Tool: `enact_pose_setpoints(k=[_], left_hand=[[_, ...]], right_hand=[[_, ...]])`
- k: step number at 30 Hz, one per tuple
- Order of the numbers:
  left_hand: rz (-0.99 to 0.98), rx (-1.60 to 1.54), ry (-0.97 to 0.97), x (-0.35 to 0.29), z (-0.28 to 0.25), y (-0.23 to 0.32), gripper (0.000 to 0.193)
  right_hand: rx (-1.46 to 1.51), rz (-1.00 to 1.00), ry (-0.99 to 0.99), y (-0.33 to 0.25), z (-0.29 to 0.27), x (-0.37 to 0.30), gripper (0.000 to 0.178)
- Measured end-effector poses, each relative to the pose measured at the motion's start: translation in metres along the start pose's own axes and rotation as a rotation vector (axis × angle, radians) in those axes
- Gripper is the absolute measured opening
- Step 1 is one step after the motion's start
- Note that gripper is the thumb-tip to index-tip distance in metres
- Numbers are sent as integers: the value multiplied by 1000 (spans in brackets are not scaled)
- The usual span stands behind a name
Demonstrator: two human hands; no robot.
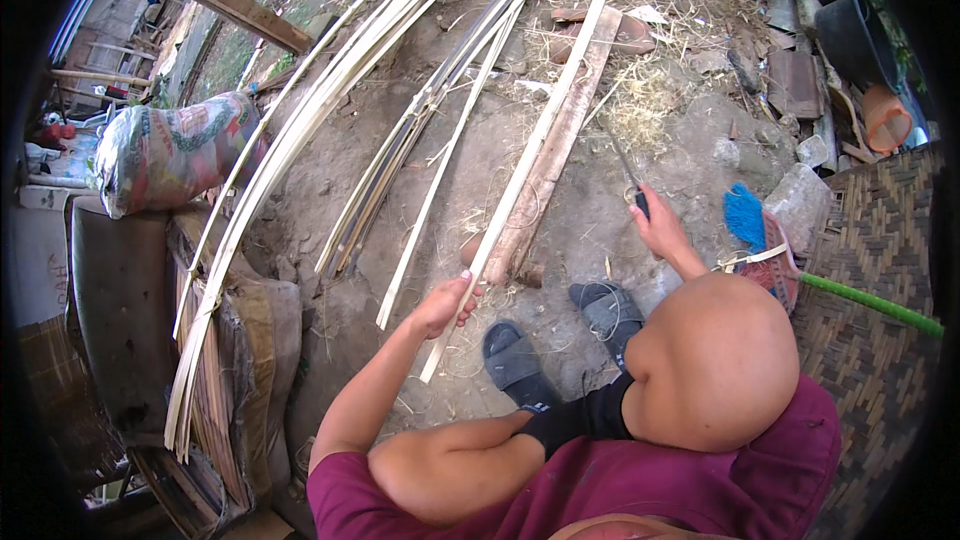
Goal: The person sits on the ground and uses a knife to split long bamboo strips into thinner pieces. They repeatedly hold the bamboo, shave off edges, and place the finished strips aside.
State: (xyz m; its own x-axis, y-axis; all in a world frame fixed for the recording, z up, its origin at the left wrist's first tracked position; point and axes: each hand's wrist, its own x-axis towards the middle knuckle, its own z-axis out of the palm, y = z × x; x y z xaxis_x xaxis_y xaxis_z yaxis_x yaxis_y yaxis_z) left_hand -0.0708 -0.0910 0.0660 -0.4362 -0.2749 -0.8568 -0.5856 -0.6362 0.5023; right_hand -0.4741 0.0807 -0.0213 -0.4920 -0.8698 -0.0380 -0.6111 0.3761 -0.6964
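My left hand is closed around the near end of a long pale bamboo strip. The strip slants away from me, along a worn wooden plank on the ground. To the right of the plank, my right hand grips the black handle of a knife. The knife's thin blade points away from me and appears apart from the strip. Pale shavings lie in a heap beyond the blade.
Left of the plank lie a bundle of darker strips and a long bundle of pale strips. A stuffed sack stands at the left. On the right are a green-handled broom, a woven mat and a stone block.
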Motion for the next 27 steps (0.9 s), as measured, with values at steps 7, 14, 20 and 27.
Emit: enact_pose_setpoints(k=[7, 14, 20, 27], left_hand=[[97, 85, 185, -7, -7, -24, 48], [176, 196, 265, -1, 4, -14, 48], [276, 381, 380, 6, -13, -36, 53], [406, 551, 501, 12, 1, -12, 54]], right_hand=[[-356, -751, -834, -129, -38, 8, 50], [-312, -112, -62, -35, -51, 82, 40], [-267, -506, -500, -108, -38, 30, 37], [-250, -459, -307, -80, -23, 38, 40]])
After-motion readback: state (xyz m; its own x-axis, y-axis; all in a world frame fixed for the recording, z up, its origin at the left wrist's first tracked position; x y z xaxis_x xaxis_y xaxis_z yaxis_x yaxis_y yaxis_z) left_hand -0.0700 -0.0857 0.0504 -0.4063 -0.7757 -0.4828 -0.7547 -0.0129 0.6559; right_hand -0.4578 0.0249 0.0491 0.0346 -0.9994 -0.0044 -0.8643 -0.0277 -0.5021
